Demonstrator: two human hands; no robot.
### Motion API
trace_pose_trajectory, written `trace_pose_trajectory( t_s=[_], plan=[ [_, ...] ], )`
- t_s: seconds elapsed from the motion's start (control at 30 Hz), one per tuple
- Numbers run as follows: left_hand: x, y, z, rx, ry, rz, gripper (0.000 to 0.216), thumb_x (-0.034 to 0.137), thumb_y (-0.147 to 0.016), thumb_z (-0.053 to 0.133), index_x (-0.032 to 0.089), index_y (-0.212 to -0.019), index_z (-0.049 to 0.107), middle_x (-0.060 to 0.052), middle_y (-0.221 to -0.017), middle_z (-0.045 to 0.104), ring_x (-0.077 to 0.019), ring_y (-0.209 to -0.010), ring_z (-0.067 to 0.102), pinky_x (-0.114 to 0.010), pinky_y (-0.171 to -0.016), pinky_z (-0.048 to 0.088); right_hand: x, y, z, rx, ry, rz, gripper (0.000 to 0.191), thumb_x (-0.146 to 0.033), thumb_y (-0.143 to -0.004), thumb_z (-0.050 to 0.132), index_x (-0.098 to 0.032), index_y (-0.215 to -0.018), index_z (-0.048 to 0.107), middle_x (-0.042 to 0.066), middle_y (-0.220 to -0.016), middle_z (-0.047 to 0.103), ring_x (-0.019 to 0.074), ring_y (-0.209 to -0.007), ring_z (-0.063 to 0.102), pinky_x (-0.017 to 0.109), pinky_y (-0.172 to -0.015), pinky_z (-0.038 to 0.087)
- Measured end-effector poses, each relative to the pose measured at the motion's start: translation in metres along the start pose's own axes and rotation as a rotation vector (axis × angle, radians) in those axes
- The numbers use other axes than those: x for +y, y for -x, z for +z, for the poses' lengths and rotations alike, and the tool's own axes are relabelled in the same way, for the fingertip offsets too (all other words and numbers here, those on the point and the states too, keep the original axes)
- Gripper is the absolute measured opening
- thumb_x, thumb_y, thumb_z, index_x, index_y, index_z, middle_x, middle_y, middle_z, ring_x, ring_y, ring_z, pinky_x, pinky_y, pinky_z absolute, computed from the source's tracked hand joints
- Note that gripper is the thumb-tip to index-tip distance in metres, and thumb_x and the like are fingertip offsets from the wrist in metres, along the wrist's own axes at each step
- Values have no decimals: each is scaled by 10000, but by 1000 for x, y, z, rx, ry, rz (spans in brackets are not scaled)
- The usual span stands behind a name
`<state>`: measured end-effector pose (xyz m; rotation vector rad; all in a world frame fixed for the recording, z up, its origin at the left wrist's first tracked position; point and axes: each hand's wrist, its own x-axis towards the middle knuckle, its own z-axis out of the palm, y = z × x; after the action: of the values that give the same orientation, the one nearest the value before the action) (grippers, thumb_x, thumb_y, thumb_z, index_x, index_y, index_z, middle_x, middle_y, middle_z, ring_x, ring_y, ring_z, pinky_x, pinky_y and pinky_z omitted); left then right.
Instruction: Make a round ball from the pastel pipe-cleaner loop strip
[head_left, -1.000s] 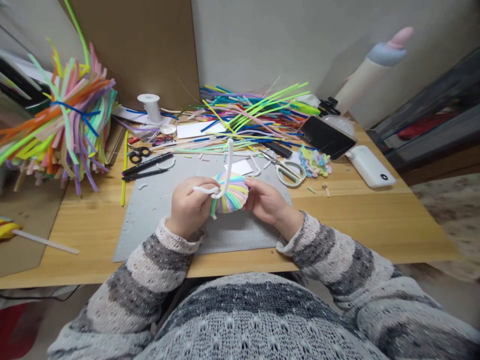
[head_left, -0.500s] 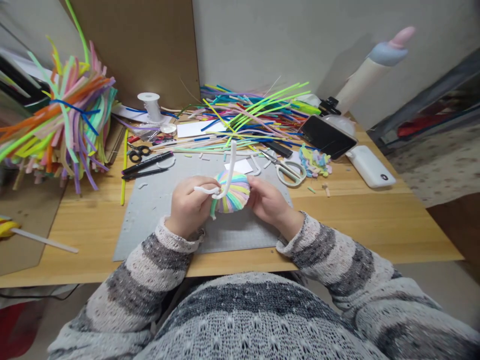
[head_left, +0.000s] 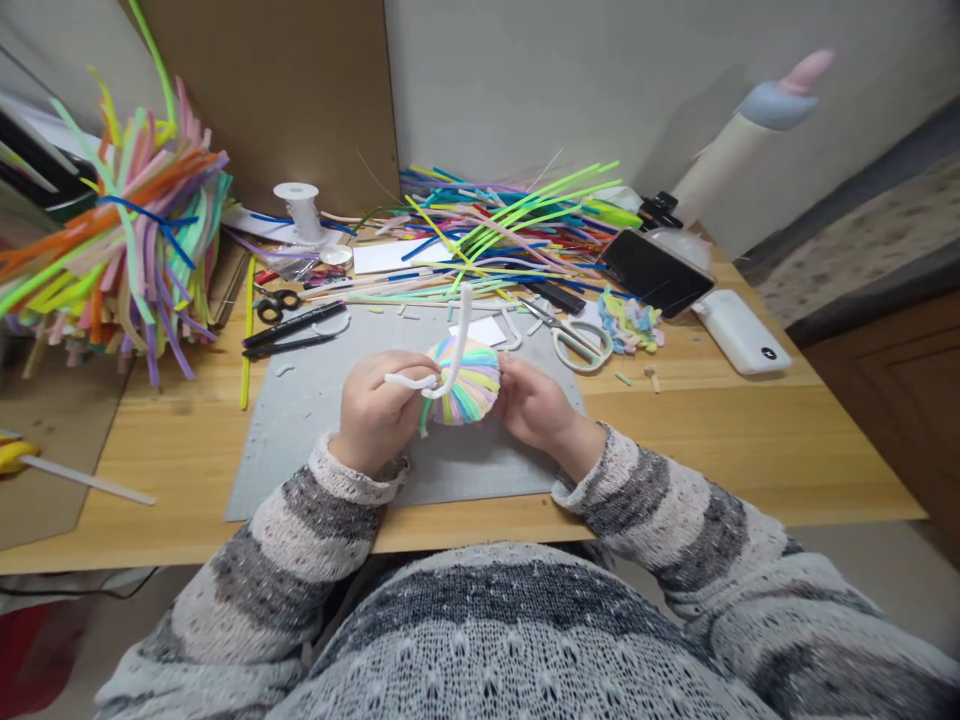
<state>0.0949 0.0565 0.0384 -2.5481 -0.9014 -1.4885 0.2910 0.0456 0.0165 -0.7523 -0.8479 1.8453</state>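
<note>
Between my hands is a round pipe-cleaner piece (head_left: 472, 385) striped in pastel pink, yellow, green and purple. My left hand (head_left: 382, 405) pinches its left side, where a bent white pipe cleaner (head_left: 459, 350) crosses the front and sticks upward. A green end hangs below those fingers. My right hand (head_left: 536, 400) has its fingers closed on the right edge of the round piece; its fingertips are partly hidden behind it. Both hands are above a grey cutting mat (head_left: 300, 440).
Light-handled scissors (head_left: 581, 345) and a pastel crinkled bundle (head_left: 630, 322) lie right of the mat. Behind are loose pipe cleaners (head_left: 517, 220), a phone (head_left: 660, 272) and a wire spool (head_left: 300, 212). Black pens (head_left: 292, 330) lie at left, near a large pipe-cleaner bunch (head_left: 135, 230).
Almost nothing differs. Both hands keep their hold on the round piece, and my left hand has shifted very slightly.
</note>
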Motion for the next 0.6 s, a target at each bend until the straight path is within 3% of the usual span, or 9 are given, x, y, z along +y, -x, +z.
trace_pose_trajectory(
  t_s=[0.2,0.6],
  plan=[
    [0,2,1,31,-60,-64,105,136,-879,567,190,-844,650,-55,-839,750,-168,-798,696,-299,-733,544,1,-1,1,-56,123,-4,372,-527,-750,730,-181,-703,599,-16,-622,577,109,-540,535,230,-481,451],
    [-4,6,3,52,-79,-94,88,138,-868,585,189,-833,648,-59,-862,747,-172,-816,687,-301,-747,540,-1,2,3,-41,178,-68,368,-526,-717,771,-192,-833,671,-12,-713,615,108,-603,550,228,-550,477]
  ],
)
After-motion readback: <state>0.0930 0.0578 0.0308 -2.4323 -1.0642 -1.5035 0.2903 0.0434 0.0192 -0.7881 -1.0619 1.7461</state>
